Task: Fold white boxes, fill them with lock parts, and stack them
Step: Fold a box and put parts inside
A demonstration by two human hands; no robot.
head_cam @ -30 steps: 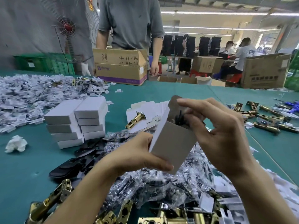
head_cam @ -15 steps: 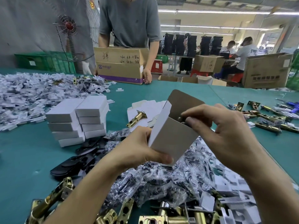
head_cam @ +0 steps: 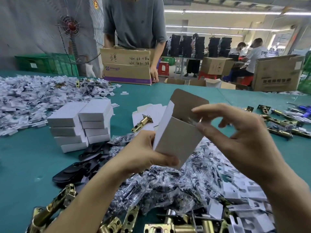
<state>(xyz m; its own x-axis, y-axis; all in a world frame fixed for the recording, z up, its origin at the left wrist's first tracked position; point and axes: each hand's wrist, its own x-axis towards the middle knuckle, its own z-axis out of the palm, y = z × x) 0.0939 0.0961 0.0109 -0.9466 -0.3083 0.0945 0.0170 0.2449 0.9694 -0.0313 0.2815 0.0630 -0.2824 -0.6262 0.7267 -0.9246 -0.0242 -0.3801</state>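
My left hand (head_cam: pixel 148 153) grips the lower part of an upright white box (head_cam: pixel 176 138), whose top flap stands open and shows a brown inside. My right hand (head_cam: pixel 239 140) hovers at the box's open mouth, fingers spread and empty; the thumb and forefinger touch the rim. A plastic-wrapped part shows just inside the opening. Two stacks of closed white boxes (head_cam: pixel 80 125) stand on the green table to the left. Flat unfolded box blanks (head_cam: pixel 148 111) lie behind, with a brass latch bolt (head_cam: pixel 142 122) on them.
Bagged screw packets (head_cam: pixel 168 187) are heaped under my hands. Brass latches (head_cam: pixel 55 207) lie along the near edge and brass latches (head_cam: pixel 282 125) lie at the right. Black plates (head_cam: pixel 74 170) sit left of the heap. Paper slips (head_cam: pixel 33 98) cover the far left. A person holds a cardboard carton (head_cam: pixel 126 69) across the table.
My right hand pushed a dark part down into the box, then drew back and opened. The box's flap has swung up and the box has tilted more upright.
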